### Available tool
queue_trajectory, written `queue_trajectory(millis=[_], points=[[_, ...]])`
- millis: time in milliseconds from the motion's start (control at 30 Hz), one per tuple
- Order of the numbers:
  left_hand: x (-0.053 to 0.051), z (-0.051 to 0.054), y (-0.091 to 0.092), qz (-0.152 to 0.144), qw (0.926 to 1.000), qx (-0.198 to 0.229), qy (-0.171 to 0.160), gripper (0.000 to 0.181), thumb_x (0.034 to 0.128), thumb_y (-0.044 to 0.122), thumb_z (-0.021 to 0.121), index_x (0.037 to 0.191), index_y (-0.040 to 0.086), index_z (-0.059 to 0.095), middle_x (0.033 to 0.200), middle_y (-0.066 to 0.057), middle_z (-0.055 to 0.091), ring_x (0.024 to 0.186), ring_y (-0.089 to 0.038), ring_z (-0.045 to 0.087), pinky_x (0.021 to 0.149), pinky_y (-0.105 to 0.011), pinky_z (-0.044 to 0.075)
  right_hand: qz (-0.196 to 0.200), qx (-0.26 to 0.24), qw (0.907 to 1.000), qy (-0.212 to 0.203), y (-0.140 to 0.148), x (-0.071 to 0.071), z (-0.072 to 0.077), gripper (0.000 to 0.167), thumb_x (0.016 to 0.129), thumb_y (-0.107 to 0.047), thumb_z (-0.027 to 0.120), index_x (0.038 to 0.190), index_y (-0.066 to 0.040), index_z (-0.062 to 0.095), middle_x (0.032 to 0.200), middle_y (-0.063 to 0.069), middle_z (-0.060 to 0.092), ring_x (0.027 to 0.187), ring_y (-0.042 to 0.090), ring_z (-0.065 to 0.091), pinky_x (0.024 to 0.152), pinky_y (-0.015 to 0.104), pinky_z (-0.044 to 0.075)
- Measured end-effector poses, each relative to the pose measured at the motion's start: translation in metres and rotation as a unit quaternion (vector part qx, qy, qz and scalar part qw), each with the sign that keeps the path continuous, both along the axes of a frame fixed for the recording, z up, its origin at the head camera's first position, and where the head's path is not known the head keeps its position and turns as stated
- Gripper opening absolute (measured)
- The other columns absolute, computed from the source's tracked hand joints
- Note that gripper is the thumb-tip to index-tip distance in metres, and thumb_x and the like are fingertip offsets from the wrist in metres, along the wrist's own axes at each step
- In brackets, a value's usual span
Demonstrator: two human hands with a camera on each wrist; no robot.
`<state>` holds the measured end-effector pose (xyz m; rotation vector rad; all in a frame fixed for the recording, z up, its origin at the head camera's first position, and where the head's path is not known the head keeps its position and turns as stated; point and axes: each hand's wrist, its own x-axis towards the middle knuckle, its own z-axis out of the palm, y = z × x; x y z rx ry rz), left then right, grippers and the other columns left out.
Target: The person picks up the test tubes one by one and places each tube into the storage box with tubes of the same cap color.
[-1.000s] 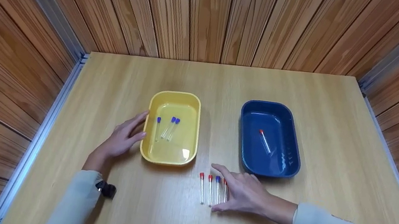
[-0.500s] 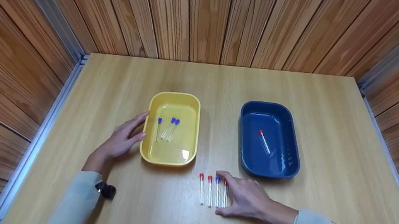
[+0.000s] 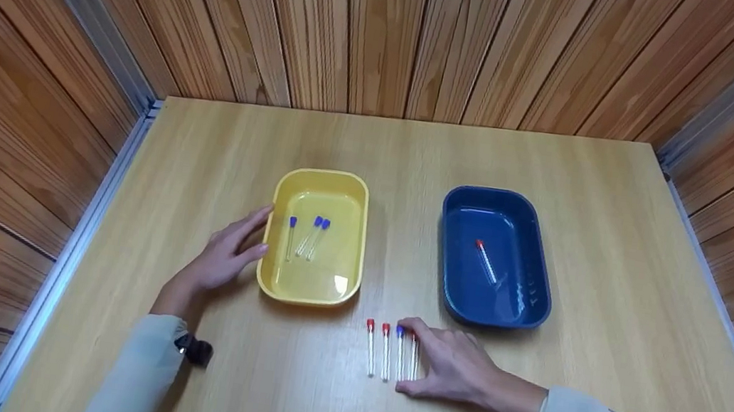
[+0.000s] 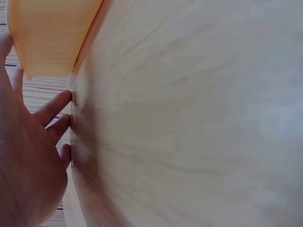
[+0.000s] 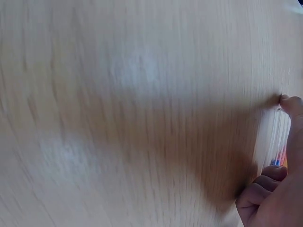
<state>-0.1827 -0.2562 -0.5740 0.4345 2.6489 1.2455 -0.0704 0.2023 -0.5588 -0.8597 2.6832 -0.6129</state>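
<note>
My left hand (image 3: 225, 254) rests its fingertips and thumb against the left wall of a yellow bin (image 3: 326, 294), fingers spread. In the left wrist view, its lower fingers touch the table. My right hand (image 3: 456, 364) reaches over a row of capped test tubes. Its index finger lies at the cap and its thumb at the bottom of a blue-capped test tube (image 3: 400, 354), pinching it end to end. A red-capped test tube (image 3: 413, 360) is partly hidden by that hand. Two more red-capped tubes, one at the row's left end (image 3: 370, 350) and its neighbour (image 3: 385, 354), lie alongside.
Inside the yellow bin lie three blue-capped tubes (image 3: 311, 238). A dark blue bin (image 3: 448, 268) at the right contains one red-capped tube (image 3: 487, 262). Both bins stand on the wooden table (image 3: 285, 381), with plank walls (image 3: 391, 37) around it.
Over the last second my right hand has shifted slightly towards me and its index finger has drawn back to the blue cap. The left hand stays on the yellow bin.
</note>
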Motion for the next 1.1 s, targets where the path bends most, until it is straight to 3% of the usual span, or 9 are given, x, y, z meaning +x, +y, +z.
queue_trajectory(millis=[233, 400, 533, 667, 833, 1100], points=[[0.002, 0.001, 0.0, 0.004, 1.0, 0.005, -0.003, 0.076, 0.1157, 0.041, 0.061, 0.181, 0.027, 0.026, 0.189, -0.005, 0.029, 0.176, -0.041, 0.026, 0.141, -0.073, 0.018, 0.0, -0.002, 1.0, 0.008, 0.0, 0.001, 0.0, 0.094, 0.081, -0.062, 0.095, 0.152, -0.014, 0.06, 0.118, 0.013, 0.085, 0.079, 0.005, 0.06, 0.075, 0.032, 0.06], [0.003, 0.001, 0.0, 0.007, 0.9997, -0.002, -0.024, 0.076, 0.1164, 0.046, 0.058, 0.182, 0.031, 0.022, 0.191, -0.001, 0.026, 0.178, -0.04, 0.022, 0.14, -0.075, 0.013, -0.008, -0.004, 0.9998, -0.015, 0.0, 0.0, 0.004, 0.094, 0.081, -0.061, 0.095, 0.154, -0.013, 0.059, 0.116, 0.012, 0.084, 0.073, 0.004, 0.052, 0.067, 0.024, 0.049], [0.003, 0.003, 0.0, 0.006, 0.9997, -0.003, -0.024, 0.077, 0.1166, 0.047, 0.058, 0.182, 0.028, 0.022, 0.191, -0.003, 0.025, 0.177, -0.04, 0.022, 0.14, -0.075, 0.015, -0.013, 0.0, 0.9989, -0.045, 0.0, -0.005, 0.017, 0.095, 0.085, -0.061, 0.094, 0.158, -0.014, 0.056, 0.093, 0.002, 0.077, 0.064, 0.002, 0.045, 0.058, 0.02, 0.035], [0.003, 0.004, 0.0, 0.002, 0.9997, -0.004, -0.023, 0.078, 0.1156, 0.046, 0.059, 0.182, 0.028, 0.023, 0.19, -0.006, 0.026, 0.178, -0.041, 0.022, 0.141, -0.074, 0.015, -0.016, -0.002, 0.9989, -0.043, 0.0, -0.011, 0.036, 0.094, 0.086, -0.058, 0.094, 0.16, -0.016, 0.055, 0.069, -0.01, 0.049, 0.055, 0.001, 0.037, 0.053, 0.019, 0.028], [0.003, 0.003, -0.001, 0.004, 0.9996, -0.004, -0.029, 0.079, 0.1151, 0.047, 0.06, 0.182, 0.028, 0.023, 0.191, -0.007, 0.024, 0.178, -0.041, 0.02, 0.141, -0.075, 0.013, -0.025, -0.014, 0.9987, -0.043, -0.004, -0.018, 0.055, 0.092, 0.087, -0.055, 0.095, 0.161, -0.017, 0.055, 0.064, -0.014, 0.041, 0.051, 0.002, 0.035, 0.05, 0.019, 0.026], [0.002, 0.004, 0.001, 0.003, 0.9992, -0.006, -0.04, 0.079, 0.1152, 0.053, 0.057, 0.182, 0.033, 0.02, 0.192, -0.002, 0.021, 0.179, -0.039, 0.017, 0.14, -0.076, 0.009, -0.034, -0.014, 0.997, -0.068, -0.008, -0.022, 0.064, 0.091, 0.089, -0.055, 0.094, 0.161, -0.017, 0.054, 0.06, -0.013, 0.039, 0.046, 0.003, 0.036, 0.048, 0.017, 0.025]])
